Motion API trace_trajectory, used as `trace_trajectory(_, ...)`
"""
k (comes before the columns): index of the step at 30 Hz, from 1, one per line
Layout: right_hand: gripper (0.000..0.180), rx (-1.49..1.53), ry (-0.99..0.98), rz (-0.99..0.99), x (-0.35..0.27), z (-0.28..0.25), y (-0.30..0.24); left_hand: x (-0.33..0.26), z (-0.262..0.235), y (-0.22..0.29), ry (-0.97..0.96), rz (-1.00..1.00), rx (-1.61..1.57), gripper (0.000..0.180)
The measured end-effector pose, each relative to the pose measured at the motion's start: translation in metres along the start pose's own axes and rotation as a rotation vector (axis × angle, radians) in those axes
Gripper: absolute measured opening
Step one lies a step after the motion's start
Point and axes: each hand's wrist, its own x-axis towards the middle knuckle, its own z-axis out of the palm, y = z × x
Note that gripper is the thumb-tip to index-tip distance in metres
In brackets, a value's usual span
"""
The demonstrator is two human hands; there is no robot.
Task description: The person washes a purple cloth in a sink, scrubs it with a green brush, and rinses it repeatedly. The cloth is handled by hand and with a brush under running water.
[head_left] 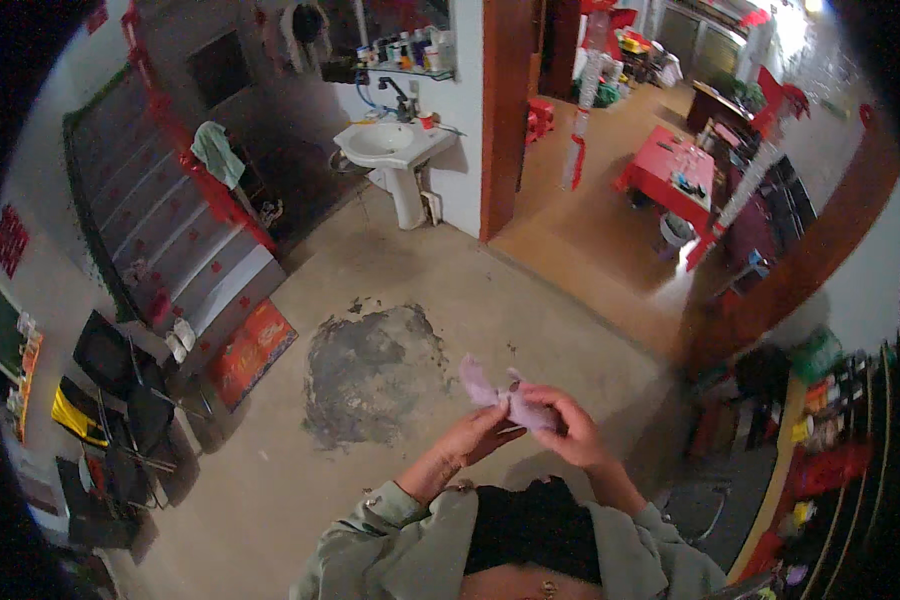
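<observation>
While left hand point(488, 428) and right hand point(570, 428), close together, both grip a crumpled pale-pink piece point(481, 384), held just right of the dark floor patch point(372, 375), handling looks midway: piece in hand, not laid flat or released

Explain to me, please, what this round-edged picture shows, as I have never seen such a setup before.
There is no machine here: you see a person's bare left hand and bare right hand, coming out of grey-green sleeves. The camera, a wide fisheye worn on the head, looks down, so straight edges bend. Both hands hold a pale lilac, soft-looking item; I cannot tell what it is. Below lies a beige floor with a rough dark-grey patch, and a red rectangular mat near the grey stairs.
</observation>
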Motion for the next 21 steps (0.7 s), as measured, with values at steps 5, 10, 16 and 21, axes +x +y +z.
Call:
trace_trajectory(5,0.048,0.340,-0.135,0.291,0.060,-0.028,0.039,0.056,-0.034,0.023,0.320,0.216,-0.020,0.047)
trace_trajectory(10,0.037,0.144,-0.229,0.314,0.133,-0.073,0.081,0.084,-0.022,0.060,0.568,0.353,0.092,0.039)
trace_trajectory(16,0.016,-0.119,-0.304,0.045,0.213,-0.081,0.124,0.101,-0.025,0.085,0.933,0.228,0.581,0.036)
trace_trajectory(21,0.018,0.029,-0.197,0.156,0.276,-0.070,0.159,0.092,-0.050,0.102,1.232,0.582,0.426,0.038)
